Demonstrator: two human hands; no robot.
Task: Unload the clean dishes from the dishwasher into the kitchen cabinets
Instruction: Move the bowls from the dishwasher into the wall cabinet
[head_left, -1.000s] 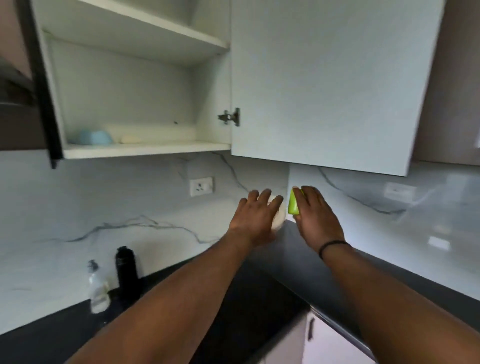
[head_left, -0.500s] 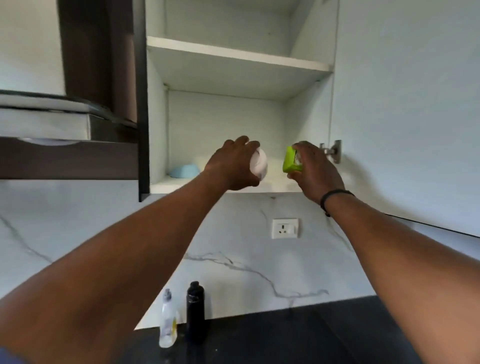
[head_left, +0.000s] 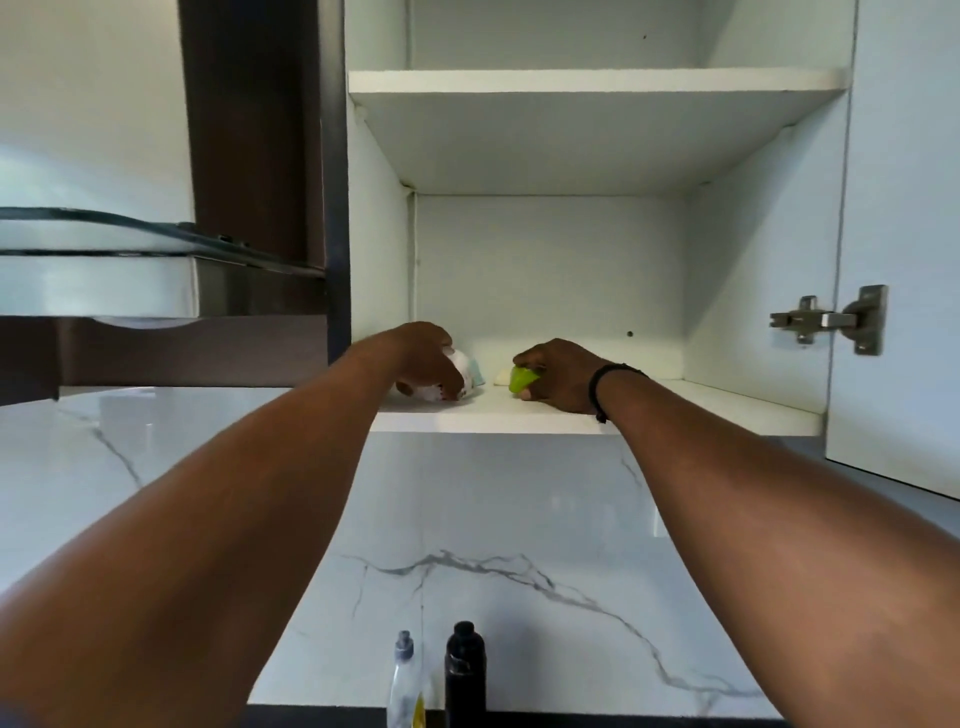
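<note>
A person's left hand (head_left: 423, 358) curls over a white cup (head_left: 460, 376) with a faint pattern, fingers wrapped round it as it sits low on the bottom shelf (head_left: 727, 410) of an open wall cabinet (head_left: 379, 218). The right hand (head_left: 558, 371), a dark band (head_left: 605, 379) on its wrist, grips a small green cup (head_left: 519, 379) — thumb and fingers closed on it — just right of the white one, the two apart with bare shelf between. Whether either cup touches the shelf cannot be told, since the hands hide their bases. Something pale blue (head_left: 478, 375) shows just behind the white cup, and a pale, cream-coloured thing (head_left: 503, 375) lies just behind the green cup; neither is clear enough to name.

Both forearms reach up and inward from the lower corners. Above the hands the upper shelf (head_left: 597, 80) spans the cabinet; the door (head_left: 904, 208) stands open at right, its metal hinge (head_left: 831, 319) fixed to the side wall. A dark wood panel (head_left: 249, 130) and a range hood (head_left: 130, 249) with a glass edge flank the cabinet at left. Below runs a white marble backsplash (head_left: 493, 519) with grey veins, and at the bottom edge — on a dark counter (head_left: 623, 719) — a clear spray bottle (head_left: 405, 680) stands just beside a black bottle (head_left: 465, 670)
</note>
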